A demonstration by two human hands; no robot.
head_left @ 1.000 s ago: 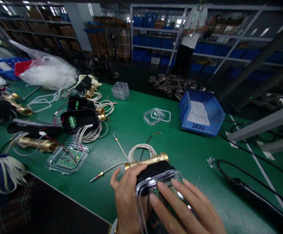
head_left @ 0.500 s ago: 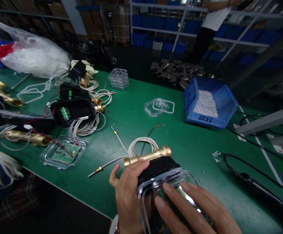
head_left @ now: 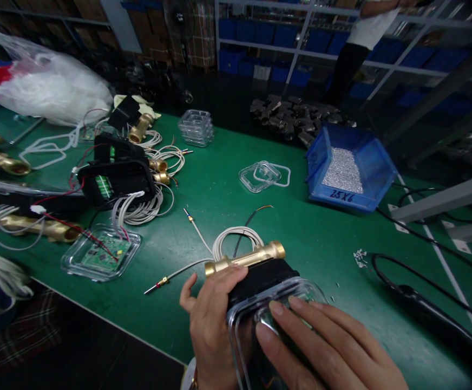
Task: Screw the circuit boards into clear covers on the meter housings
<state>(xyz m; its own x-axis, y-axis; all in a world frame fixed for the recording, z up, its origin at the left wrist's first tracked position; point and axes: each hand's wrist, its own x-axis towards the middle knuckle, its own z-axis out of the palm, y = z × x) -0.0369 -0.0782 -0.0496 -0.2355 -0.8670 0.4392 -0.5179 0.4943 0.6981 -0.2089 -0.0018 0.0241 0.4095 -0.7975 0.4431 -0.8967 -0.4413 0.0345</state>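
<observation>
My left hand is wrapped round the side of a black meter housing and holds it tilted near the bench's front edge. A clear plastic cover sits over the housing's face. Spread across that cover are the outstretched fingers of my right hand; the thumb is hidden. Along the housing's far side runs a brass pipe fitting. Behind it lie a coiled pale cable and two metal-tipped sensor probes.
Left are open black housings, brass fittings and a circuit board in a clear cover. Clear covers are stacked at the back. A blue bin of small metal parts stands right, with a black corded tool nearer.
My right fingers have shifted slightly on the clear cover. My left hand keeps its hold, and the whole view has moved a little.
</observation>
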